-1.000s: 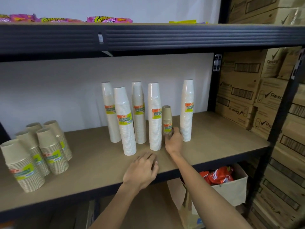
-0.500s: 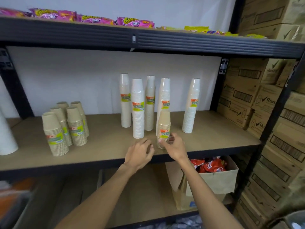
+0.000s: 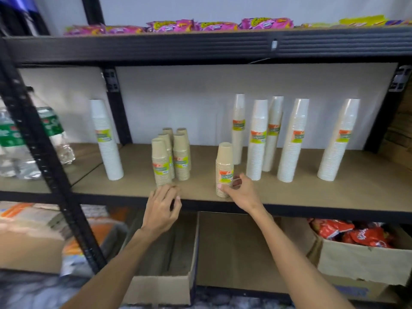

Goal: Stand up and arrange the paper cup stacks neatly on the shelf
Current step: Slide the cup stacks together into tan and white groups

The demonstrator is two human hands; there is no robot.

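**One brown cup stack gripped near the shelf's front edge**

A short brown cup stack is held upright at the centre of the frame, near the front edge of the wooden shelf. It is gripped low down by the right hand, with the thumb laid across its front and the fingers curled round its right side. The left hand is seen left of centre at the shelf's front edge, with fingers loosely bent and nothing held. Whether its fingertips touch the nearest stack above it cannot be told.

Just above that hand, a cluster of brown stacks is set upright and close together, well apart from the gripped stack. To the right of the gripped stack, five tall white stacks are stood in a loose row, the rightmost set apart from the others. A lone white stack is stood at the left.

Pink snack packets are laid along the upper shelf. Water bottles are seen at the left edge. A cardboard box with red packets sits at the lower right.
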